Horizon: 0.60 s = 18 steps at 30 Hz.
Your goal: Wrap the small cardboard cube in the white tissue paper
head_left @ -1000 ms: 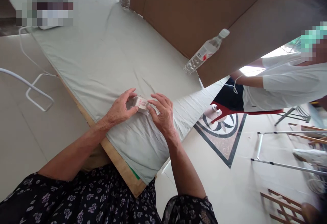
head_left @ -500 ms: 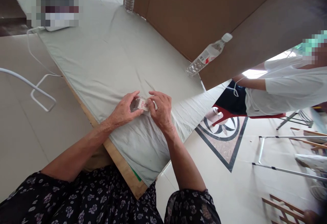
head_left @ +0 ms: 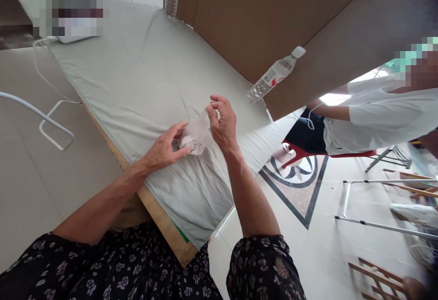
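Thin, translucent plastic film [head_left: 197,128] is showing a faint sheen, and the small packet [head_left: 193,147] is looking crinkled (paper or plastic, one cannot tell). The matt cloth [head_left: 130,76] is creasing over a bare wooden edge [head_left: 162,220]. Cardboard [head_left: 253,22] is staying dull, while the clear plastic bottle [head_left: 281,68], smooth floor tiles [head_left: 301,259] and metal frame [head_left: 393,227] are gleaming.
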Motion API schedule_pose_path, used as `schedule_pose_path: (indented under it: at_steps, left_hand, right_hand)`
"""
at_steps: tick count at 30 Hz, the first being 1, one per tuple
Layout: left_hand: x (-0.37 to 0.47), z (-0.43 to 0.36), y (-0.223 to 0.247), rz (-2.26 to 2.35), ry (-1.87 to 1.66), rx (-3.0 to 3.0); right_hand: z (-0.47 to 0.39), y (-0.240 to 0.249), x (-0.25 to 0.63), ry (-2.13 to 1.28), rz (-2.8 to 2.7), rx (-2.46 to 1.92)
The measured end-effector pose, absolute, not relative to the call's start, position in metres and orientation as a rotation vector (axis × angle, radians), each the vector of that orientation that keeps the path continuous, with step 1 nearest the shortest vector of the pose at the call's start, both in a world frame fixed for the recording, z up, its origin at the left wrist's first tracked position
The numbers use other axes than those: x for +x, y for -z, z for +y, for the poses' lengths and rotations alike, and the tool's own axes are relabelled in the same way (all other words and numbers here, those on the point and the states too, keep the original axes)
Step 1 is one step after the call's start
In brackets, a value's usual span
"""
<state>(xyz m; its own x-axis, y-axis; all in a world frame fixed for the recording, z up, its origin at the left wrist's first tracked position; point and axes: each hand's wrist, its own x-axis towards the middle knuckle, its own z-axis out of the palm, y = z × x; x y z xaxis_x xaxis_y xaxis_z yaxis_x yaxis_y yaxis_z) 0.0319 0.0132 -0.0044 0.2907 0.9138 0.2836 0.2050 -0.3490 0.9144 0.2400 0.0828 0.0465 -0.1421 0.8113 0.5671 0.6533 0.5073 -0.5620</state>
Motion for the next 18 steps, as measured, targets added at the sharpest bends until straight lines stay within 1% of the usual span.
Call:
schedule_pose_path:
  at_steps: [5, 8, 14, 18]
  left_hand:
    - [0.031, 0.011, -0.001, 1.024, -1.003, 1.690]
    - [0.031, 0.012, -0.004, 1.025, -0.971, 1.671]
    - [0.028, 0.014, -0.009, 1.010, -0.929, 1.677]
    - [0.026, 0.015, -0.006, 0.979, -0.865, 1.583]
  right_hand:
    - [0.102, -0.037, 0.243, -0.414, -1.725, -1.237]
    - [0.101, -0.040, 0.241, -0.523, -1.650, -1.262]
    - [0.103, -0.060, 0.236, -0.522, -1.583, -1.293]
    - [0.117, -0.060, 0.240, -0.539, -1.582, -1.303]
